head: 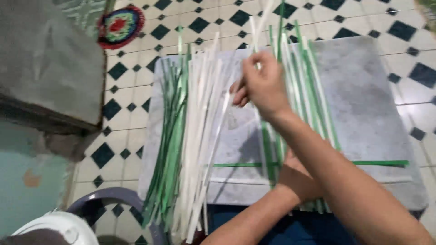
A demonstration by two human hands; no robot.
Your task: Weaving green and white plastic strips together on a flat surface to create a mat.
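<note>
Right hand (pixel 263 84) pinches a thin white strip (pixel 260 27); left hand (pixel 297 179), seemingly flat, presses green strips (pixel 313 90)

Right hand (pixel 262 84): bare, no ring or glove seen.
Left hand (pixel 297 174): bare, mostly hidden behind the right forearm.
Forearms: unsleeved, no watch (wrists plain).
Lap: dark blue cloth at the bottom edge.

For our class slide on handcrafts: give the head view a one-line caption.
Right hand lifts a white strip above green and white strips on a grey slab; left hand presses strips down.
</note>
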